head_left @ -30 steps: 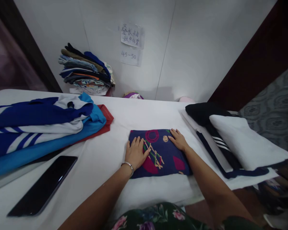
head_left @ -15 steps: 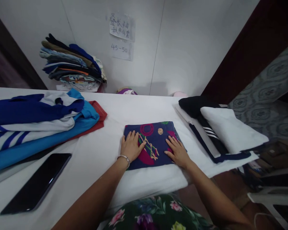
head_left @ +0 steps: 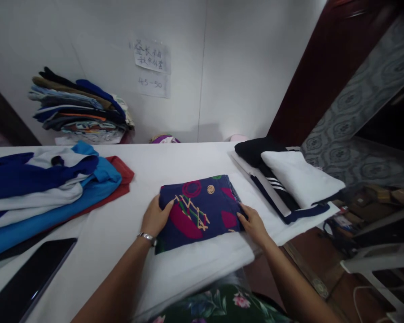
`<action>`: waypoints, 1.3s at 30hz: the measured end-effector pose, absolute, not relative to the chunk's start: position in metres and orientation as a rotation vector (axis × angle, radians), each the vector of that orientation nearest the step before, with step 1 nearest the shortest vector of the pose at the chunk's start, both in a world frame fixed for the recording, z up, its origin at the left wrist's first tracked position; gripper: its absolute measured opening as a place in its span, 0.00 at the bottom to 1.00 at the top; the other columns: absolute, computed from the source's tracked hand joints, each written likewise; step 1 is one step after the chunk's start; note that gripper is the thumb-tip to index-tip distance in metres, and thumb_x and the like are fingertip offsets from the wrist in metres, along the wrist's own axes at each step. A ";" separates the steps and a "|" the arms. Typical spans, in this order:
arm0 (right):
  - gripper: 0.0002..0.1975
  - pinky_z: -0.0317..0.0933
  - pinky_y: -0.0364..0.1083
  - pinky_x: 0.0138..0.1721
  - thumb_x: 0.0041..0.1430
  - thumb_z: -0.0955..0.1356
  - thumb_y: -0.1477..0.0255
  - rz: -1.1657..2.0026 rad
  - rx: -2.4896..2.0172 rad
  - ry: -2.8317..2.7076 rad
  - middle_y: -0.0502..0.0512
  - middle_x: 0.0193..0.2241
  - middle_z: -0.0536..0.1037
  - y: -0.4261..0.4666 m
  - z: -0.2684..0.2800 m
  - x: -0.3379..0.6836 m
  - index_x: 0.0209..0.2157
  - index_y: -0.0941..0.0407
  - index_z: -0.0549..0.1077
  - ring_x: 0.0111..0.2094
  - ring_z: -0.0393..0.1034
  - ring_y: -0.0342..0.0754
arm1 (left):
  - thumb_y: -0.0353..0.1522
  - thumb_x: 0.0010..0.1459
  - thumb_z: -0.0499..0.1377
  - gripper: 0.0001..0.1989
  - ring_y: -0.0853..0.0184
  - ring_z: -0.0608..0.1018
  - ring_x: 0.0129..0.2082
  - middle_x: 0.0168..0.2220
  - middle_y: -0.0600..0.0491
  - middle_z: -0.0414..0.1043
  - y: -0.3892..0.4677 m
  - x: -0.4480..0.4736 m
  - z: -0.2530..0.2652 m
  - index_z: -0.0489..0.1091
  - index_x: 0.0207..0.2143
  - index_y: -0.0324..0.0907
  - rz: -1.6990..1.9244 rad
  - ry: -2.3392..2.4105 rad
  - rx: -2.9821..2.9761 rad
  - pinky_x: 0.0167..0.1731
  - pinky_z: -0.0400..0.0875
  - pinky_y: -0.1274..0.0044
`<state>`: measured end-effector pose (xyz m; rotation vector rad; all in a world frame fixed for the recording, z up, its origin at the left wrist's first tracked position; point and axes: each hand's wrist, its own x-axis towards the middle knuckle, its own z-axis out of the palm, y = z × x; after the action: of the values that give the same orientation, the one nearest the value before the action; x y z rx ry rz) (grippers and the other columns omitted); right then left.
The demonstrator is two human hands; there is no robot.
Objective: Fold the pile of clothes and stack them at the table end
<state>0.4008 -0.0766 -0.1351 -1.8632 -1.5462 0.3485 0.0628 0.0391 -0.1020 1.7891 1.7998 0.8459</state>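
A folded navy garment (head_left: 202, 211) with magenta, green and cream patterns is at the front of the white-covered table (head_left: 175, 161). My left hand (head_left: 155, 216) grips its left edge, thumb on top and fingers hidden beneath or behind the cloth. At the opposite edge, my right hand (head_left: 253, 224) pinches the fabric, thumb above and fingers around the side. The garment's right end shows several stacked layers. Whether it is raised off the table I cannot tell.
To the right lies a stack of folded clothes, a white one (head_left: 301, 177) on top. Loose blue and white clothes (head_left: 37, 179) cover the left, with a black phone (head_left: 30, 278) in front. A tall clothes pile (head_left: 82, 107) stands behind. A white plastic chair (head_left: 377, 269) is at lower right.
Both hands have gone from lying flat on the folded garment to gripping its left and right edges. The camera view has turned to the right and slightly up.
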 end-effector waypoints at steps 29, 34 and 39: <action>0.17 0.55 0.60 0.57 0.45 0.67 0.47 1.854 -0.988 -0.827 0.42 0.45 0.78 -0.130 -0.121 0.316 0.38 0.33 0.77 0.55 0.66 0.56 | 0.32 0.55 0.61 0.26 0.55 0.81 0.38 0.41 0.45 0.79 0.012 0.078 -0.044 0.65 0.57 0.38 0.770 1.080 0.341 0.43 0.76 0.63; 0.30 0.54 0.54 0.58 0.35 0.56 0.35 1.825 -0.900 -0.700 0.34 0.41 0.78 -0.071 -0.126 0.269 0.31 0.32 0.78 0.56 0.65 0.49 | 0.30 0.58 0.58 0.24 0.57 0.81 0.38 0.41 0.45 0.79 0.003 0.084 -0.030 0.64 0.57 0.35 0.828 1.056 0.387 0.43 0.76 0.64; 0.27 0.66 0.57 0.42 0.35 0.59 0.38 1.623 -0.777 -0.492 0.36 0.41 0.79 -0.041 -0.119 0.249 0.33 0.33 0.77 0.51 0.71 0.51 | 0.30 0.55 0.59 0.28 0.56 0.81 0.40 0.43 0.48 0.79 -0.002 0.069 -0.046 0.62 0.59 0.38 0.841 1.079 0.385 0.44 0.75 0.63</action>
<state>0.2492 -0.0411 -0.1189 -0.7771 -0.4920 1.6227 0.0690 -0.0017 -0.0456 0.3849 1.0794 0.8407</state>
